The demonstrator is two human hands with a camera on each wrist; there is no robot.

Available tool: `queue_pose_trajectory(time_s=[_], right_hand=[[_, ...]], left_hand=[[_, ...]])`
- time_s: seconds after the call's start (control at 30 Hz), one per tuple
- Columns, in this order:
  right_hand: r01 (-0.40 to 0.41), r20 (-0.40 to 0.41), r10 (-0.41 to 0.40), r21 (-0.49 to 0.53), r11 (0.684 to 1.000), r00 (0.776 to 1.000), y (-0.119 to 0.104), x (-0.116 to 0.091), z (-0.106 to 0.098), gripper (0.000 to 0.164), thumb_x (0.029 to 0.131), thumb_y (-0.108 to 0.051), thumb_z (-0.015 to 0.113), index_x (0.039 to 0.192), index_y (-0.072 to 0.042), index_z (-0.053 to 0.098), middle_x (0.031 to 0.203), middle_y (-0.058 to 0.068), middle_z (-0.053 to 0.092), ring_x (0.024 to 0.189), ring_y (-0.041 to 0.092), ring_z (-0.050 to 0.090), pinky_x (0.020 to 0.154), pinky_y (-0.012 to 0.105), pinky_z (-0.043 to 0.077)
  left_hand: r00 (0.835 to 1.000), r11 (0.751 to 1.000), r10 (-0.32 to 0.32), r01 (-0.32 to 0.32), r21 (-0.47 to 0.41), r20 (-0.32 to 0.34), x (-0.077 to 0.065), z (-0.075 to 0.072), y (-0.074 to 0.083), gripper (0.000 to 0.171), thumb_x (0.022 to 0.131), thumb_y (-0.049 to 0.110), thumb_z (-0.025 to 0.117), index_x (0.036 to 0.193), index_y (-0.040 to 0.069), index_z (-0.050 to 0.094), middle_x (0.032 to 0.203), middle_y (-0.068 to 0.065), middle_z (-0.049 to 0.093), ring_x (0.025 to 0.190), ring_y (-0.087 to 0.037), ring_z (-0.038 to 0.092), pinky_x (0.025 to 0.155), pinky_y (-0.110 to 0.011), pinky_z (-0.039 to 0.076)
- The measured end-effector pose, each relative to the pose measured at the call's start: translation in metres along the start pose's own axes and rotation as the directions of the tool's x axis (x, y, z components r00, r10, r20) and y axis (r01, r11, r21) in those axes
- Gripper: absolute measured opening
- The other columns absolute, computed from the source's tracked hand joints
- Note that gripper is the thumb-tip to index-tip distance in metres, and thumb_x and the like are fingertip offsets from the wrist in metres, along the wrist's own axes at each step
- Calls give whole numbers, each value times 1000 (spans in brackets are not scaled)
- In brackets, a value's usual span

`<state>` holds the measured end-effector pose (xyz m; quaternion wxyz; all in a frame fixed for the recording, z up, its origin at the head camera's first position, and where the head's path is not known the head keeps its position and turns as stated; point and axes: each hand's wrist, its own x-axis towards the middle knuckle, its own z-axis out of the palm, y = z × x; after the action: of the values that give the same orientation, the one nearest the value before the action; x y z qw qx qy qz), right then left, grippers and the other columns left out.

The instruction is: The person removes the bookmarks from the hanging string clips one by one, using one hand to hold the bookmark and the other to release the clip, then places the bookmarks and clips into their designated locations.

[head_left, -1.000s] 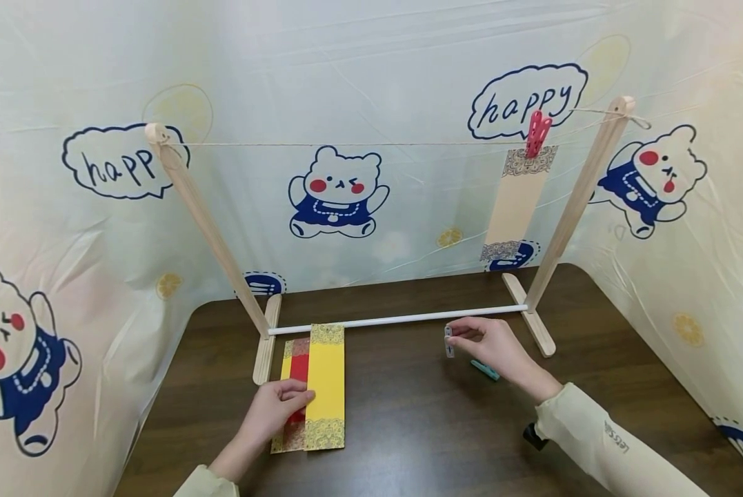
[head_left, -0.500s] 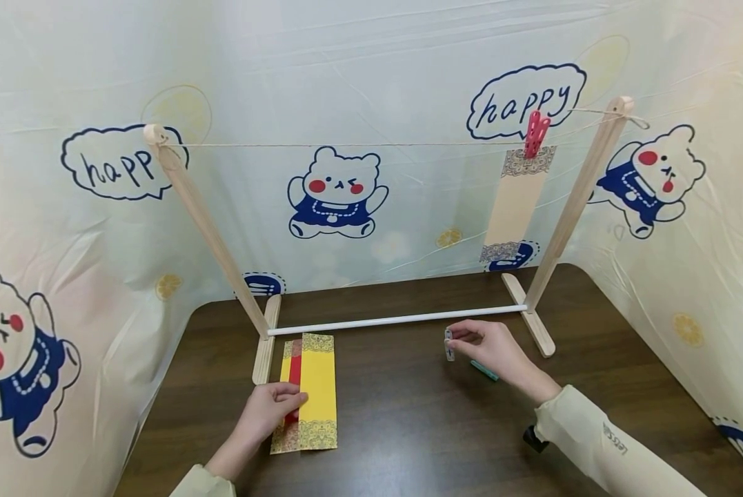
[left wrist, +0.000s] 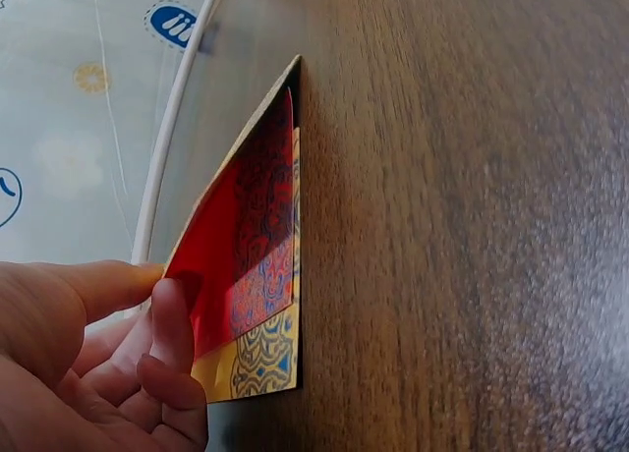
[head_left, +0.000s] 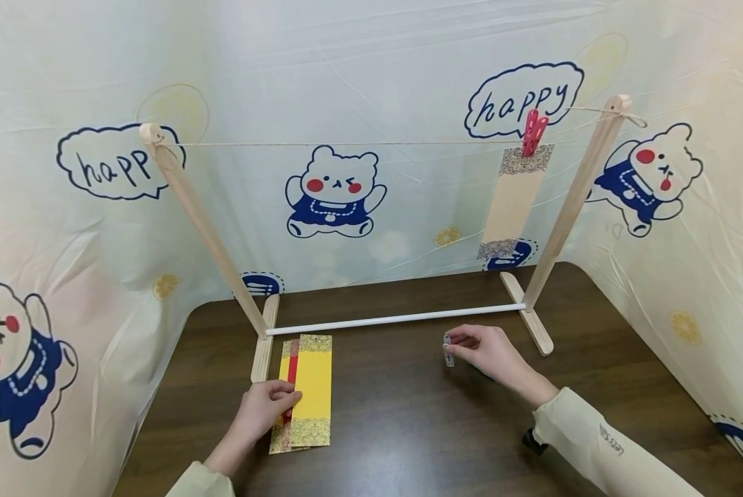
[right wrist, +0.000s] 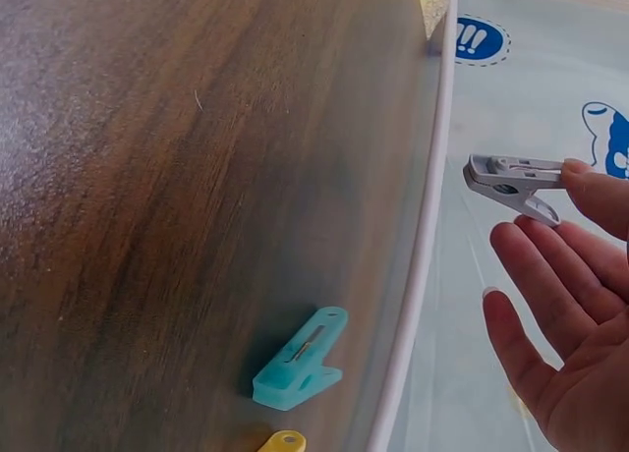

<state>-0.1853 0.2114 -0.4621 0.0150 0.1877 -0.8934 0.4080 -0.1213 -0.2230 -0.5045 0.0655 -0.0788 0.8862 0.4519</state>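
Observation:
With my left hand (head_left: pixel 265 411) I pinch the left edge of a yellow paper strip (head_left: pixel 313 386) with patterned ends, low at the table's left. In the left wrist view its edge is raised off a red strip (left wrist: pixel 211 295), and a second yellow strip (left wrist: pixel 270 364) lies underneath. Between thumb and fingertips my right hand (head_left: pixel 492 352) pinches a grey clothespin (right wrist: pixel 511 172) by its handles, above the table. A teal clothespin (right wrist: pixel 300 359) lies near that hand, and part of a yellow clothespin (right wrist: pixel 285 442) shows beside it.
A wooden stand with a left post (head_left: pixel 203 224), a right post (head_left: pixel 576 200) and a white rod (head_left: pixel 396 319) spans the table's back. From its string (head_left: pixel 346 143) hangs a beige strip (head_left: pixel 512 200), held by a red clothespin (head_left: pixel 534 134).
My left hand and the yellow strip have shifted left and slightly nearer, covering more of the red strip. My right hand has lowered a little, hiding the teal clothespin in the head view.

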Motion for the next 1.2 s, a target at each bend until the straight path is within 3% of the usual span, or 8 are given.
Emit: queue_pose_trajectory(time_s=[0.37, 0.7, 1.2], right_hand=[[-13, 11, 13, -1, 1000, 1000, 3, -1, 2, 19, 91, -18, 82, 107, -9, 78, 95, -2, 78, 86, 13, 73, 74, 27, 59], [-55, 38, 55, -11, 998, 998, 5, -2, 2, 21, 93, -20, 81, 109, -7, 78, 95, 0, 78, 85, 13, 72, 74, 26, 58], [-69, 71, 74, -59, 996, 995, 11, -1, 1, 18, 94, -21, 79, 105, -7, 77, 90, -3, 76, 79, 9, 68, 70, 26, 56]], left_hand=[[1000, 1000, 0, 0, 18, 2, 4, -3, -2, 18, 91, 12, 81, 98, -3, 74, 72, -3, 71, 64, -16, 63, 55, -26, 47], [1000, 997, -12, 13, 76, -11, 2, -5, 1, 17, 91, 13, 80, 97, -2, 74, 77, -3, 73, 67, -15, 64, 60, -27, 55], [998, 992, 40, -33, 122, -50, -3, -6, 4, 8, 91, 9, 78, 92, 3, 74, 72, 0, 71, 63, -14, 62, 54, -25, 49]])
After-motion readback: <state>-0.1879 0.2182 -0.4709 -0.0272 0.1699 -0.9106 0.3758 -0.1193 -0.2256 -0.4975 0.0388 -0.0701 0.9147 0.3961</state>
